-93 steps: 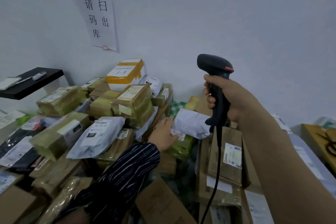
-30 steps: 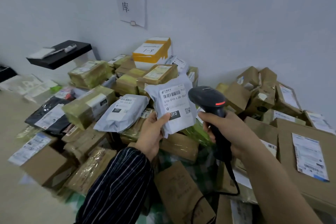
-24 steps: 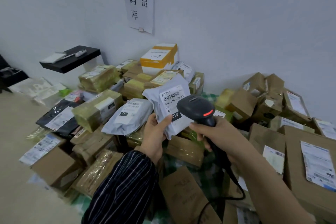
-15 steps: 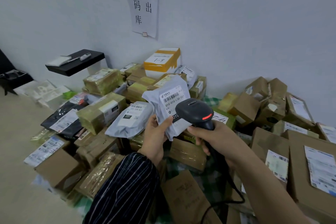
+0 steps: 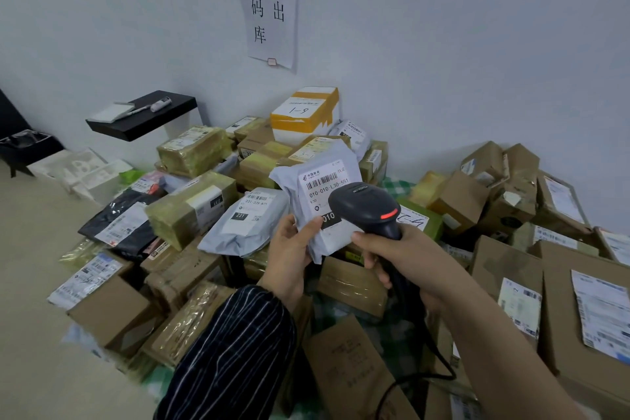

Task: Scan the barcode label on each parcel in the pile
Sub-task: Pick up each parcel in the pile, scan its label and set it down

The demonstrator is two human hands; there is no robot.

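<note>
scanner (image 5: 364, 208) before held parcel (image 5: 320, 181) | pile (image 5: 194, 211) behind, against wall (image 5: 443, 44) | shelf (image 5: 143, 118) left of pile

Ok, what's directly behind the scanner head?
The grey mailer that the left hand holds. Its barcode shows above the scanner in the right hand; the label's lower right part is covered by it.
</note>
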